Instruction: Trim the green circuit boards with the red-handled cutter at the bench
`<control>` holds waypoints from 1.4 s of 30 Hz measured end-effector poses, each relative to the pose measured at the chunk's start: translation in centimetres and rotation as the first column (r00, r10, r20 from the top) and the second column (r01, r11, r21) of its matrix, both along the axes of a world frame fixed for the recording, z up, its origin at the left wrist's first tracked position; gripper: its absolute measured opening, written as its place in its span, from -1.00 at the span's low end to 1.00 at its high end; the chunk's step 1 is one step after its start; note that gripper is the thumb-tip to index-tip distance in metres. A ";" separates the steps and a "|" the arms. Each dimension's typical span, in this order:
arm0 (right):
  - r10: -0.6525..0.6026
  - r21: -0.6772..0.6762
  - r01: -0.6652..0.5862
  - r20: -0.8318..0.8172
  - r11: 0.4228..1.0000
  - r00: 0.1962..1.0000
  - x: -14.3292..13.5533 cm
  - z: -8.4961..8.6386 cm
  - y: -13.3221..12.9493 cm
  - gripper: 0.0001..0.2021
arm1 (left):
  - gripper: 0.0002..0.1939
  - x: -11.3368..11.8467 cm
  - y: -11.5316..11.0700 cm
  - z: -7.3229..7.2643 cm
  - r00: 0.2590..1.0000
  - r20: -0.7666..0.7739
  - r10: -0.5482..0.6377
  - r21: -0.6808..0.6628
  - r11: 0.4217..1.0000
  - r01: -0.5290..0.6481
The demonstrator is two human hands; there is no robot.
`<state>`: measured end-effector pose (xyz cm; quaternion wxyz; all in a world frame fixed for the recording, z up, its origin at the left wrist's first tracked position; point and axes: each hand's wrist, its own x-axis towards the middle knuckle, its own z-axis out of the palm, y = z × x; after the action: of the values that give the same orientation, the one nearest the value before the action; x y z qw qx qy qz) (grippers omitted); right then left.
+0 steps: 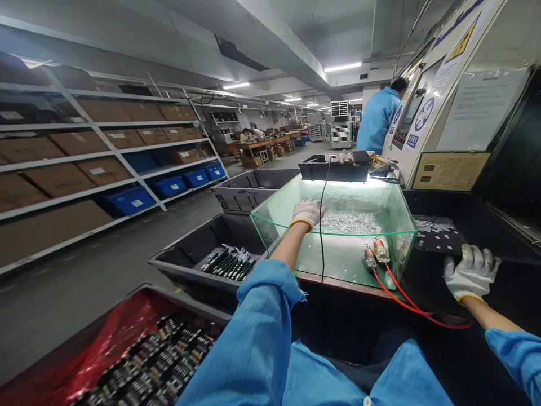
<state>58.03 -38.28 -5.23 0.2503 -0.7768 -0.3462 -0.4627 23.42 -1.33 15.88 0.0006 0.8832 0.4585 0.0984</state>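
My left hand [307, 212], in a white knit glove, reaches over the front rim of a clear glass box [332, 232]. Its fingers are stretched out beside a hanging black cable [322, 242], and I see nothing held. To the right, my gloved right hand [472, 272] lies with fingers spread at the front edge of a black machine bed [511, 265]; nothing shows in it. Small pale pieces [355, 220] cover part of the box floor. Two wrapped hand tools [381, 250] with orange hoses [401, 301] lie at the box's front right corner.
Left of the box, a grey crate [177, 262] holds green circuit boards [230, 264]. Nearer, many boards [156, 361] lie beside red plastic film [122, 332]. A black tray [333, 170] sits behind the box. A co-worker in blue [378, 121] stands by the white machine [448, 96].
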 end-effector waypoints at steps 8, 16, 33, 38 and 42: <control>-0.003 0.000 0.003 0.017 1.000 1.000 -0.3 0.2 0.0 -0.33 | -0.35 0.0 -0.5 0.1 0.999 0.008 0.034 0.046 0.998 -0.035; -0.010 -0.005 0.010 0.006 1.000 1.000 0.2 -0.3 -0.1 -0.34 | -0.29 0.0 -0.4 0.1 1.000 -0.012 0.027 0.003 1.000 -0.027; 0.005 0.005 -0.006 0.061 1.000 0.998 0.2 0.0 -0.1 -0.32 | -0.27 -0.1 -0.2 0.0 1.000 -0.016 -0.001 -0.002 1.000 0.001; 0.025 0.013 -0.025 0.000 1.000 1.000 0.1 -0.1 0.0 -0.31 | -0.29 -0.2 -0.3 0.1 1.000 -0.018 0.004 0.001 1.000 -0.004; 0.021 -0.003 -0.021 0.007 1.000 1.000 0.1 -0.1 0.0 -0.30 | -0.30 -0.1 -0.3 0.1 1.000 -0.024 0.003 0.005 1.000 -0.003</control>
<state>58.16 -38.31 -5.33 0.2531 -0.7718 -0.3559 -0.4622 23.31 -1.62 15.98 -0.0070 0.8836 0.4597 0.0890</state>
